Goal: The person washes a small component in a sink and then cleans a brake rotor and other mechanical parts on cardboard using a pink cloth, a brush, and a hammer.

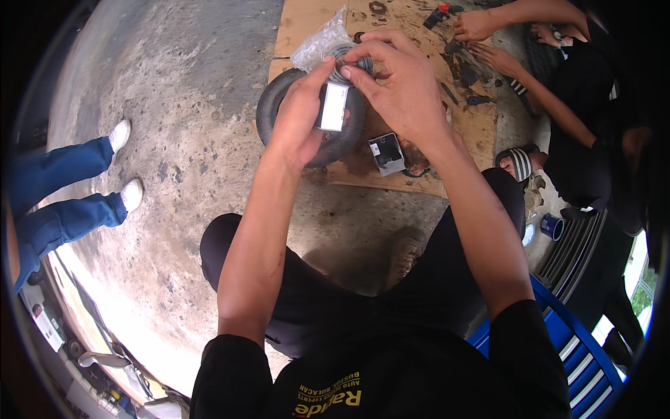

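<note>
My left hand (301, 112) holds a small box with a white, printed face (334, 107), its thumb reaching up to a grey, ribbed ring-shaped part (340, 65). The fingertips and thumb of my right hand (400, 86) pinch that grey part from the right. Clear bubble wrap (319, 44) sticks out just beyond the ring; whether it is held or attached is hidden. Below my hands a black rubber tyre (269, 112) lies flat on a stained brown board (361, 180). An open-looking black and white box (387, 152) sits on the board to the tyre's right.
At the right, a co-worker's hands (484, 44) work over dark parts. Near them are a red-topped container (437, 17) and a screwdriver (479, 100). A blue can (552, 227) and blue chair (581, 361) stand right. Another person's legs (68, 173) are at left on concrete.
</note>
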The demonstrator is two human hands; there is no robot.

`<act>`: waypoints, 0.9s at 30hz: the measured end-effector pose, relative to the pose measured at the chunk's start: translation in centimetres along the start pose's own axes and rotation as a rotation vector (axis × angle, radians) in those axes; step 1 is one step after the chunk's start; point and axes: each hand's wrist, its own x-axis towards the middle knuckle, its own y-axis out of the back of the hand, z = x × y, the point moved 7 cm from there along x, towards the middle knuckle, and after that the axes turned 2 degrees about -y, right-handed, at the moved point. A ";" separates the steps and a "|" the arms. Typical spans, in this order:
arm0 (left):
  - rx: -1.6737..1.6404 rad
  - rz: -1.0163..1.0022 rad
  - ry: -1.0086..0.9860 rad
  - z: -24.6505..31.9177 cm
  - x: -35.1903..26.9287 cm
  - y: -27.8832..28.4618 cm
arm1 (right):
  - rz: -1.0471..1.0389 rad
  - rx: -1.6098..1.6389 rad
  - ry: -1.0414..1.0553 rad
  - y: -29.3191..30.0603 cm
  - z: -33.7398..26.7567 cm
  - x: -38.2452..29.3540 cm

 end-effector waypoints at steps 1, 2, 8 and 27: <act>0.018 0.012 -0.027 0.0 0.1 0.2 | 0.018 0.005 -0.025 -0.5 0.1 -0.1; 0.036 0.024 -0.054 0.0 0.2 0.4 | 0.036 0.010 -0.051 -0.9 0.3 -0.1; 0.178 0.043 -0.143 0.0 -0.3 -0.4 | 0.038 0.164 -0.206 -1.1 2.5 0.3; 0.634 0.152 -0.399 0.3 -0.6 0.1 | -0.189 0.281 -0.316 -2.9 2.7 0.6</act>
